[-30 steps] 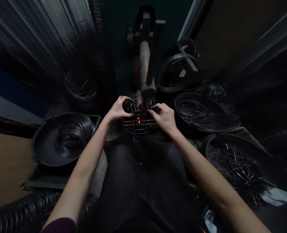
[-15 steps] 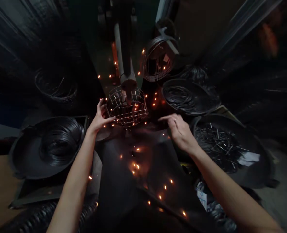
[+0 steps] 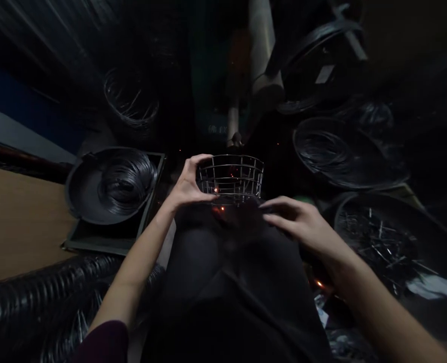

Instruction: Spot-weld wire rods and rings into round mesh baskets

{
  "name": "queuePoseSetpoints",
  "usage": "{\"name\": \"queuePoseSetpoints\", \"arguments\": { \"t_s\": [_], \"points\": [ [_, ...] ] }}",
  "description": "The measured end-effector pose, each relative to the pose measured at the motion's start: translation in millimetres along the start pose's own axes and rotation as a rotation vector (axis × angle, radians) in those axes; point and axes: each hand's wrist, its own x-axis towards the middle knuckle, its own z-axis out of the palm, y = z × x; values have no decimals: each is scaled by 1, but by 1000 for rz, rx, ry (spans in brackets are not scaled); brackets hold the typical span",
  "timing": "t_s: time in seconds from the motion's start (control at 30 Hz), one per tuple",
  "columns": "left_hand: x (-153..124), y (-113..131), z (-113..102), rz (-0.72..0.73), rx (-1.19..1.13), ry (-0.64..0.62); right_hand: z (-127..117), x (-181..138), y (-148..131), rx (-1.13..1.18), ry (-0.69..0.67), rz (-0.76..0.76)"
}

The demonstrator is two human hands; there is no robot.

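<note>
A wire basket (image 3: 231,179) made of thin metal rods stands upright in front of me, just above my lap. My left hand (image 3: 193,184) holds its left side, thumb along the bottom and fingers at the top rim. My right hand (image 3: 299,219) is near the basket's lower right corner, thumb and fingertips close together. Whether something small is pinched there is too dark to see. Behind the basket, a metal rod with a rounded tip (image 3: 234,126) hangs from a machine, beside a thick grey cylinder (image 3: 263,45). A few orange sparks glow in and below the basket.
On the left, a dark round tub (image 3: 85,189) holds a stack of wire rings (image 3: 127,181). To the right are a basin of wire rings (image 3: 322,151) and a basin (image 3: 340,212) of short metal rods (image 3: 382,242). Stacked wire hoops (image 3: 38,287) lie lower left.
The basket has come away from under the machine's tip, towards me, in my left hand. The burst of sparks has nearly died out. My right hand's extended finger has drawn in towards the thumb.
</note>
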Motion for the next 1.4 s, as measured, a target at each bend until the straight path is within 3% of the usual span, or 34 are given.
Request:
{"name": "queuePoseSetpoints", "arguments": {
  "t_s": [0.03, 0.1, 0.23, 0.33, 0.5, 0.83, 1.23, 1.4],
  "points": [
    [3, 9, 3, 28, 63, -41, 2, 13, -14, -22, -103, -11],
    [12, 21, 8, 69, 172, -106, 7, 37, -29, -120, -169, -34],
    [25, 26, 17, 93, 252, -105, 16, 55, -29, -609, 4, -227],
    [29, 25, 19, 88, 246, -66, 21, 50, -25, -961, -21, -339],
    [34, 29, 19, 18, 217, -13, 24, 47, -22, -1227, 14, -388],
    [49, 20, 18, 53, 194, -20, 10, 64, -15, -1201, 111, -567],
    [63, 20, 6, 4, 163, -64, 2, 80, -22, -1162, 113, -592],
    [67, 21, 3, -34, 172, -76, 3, 76, -15, -1022, 231, -618]
  ]
}}
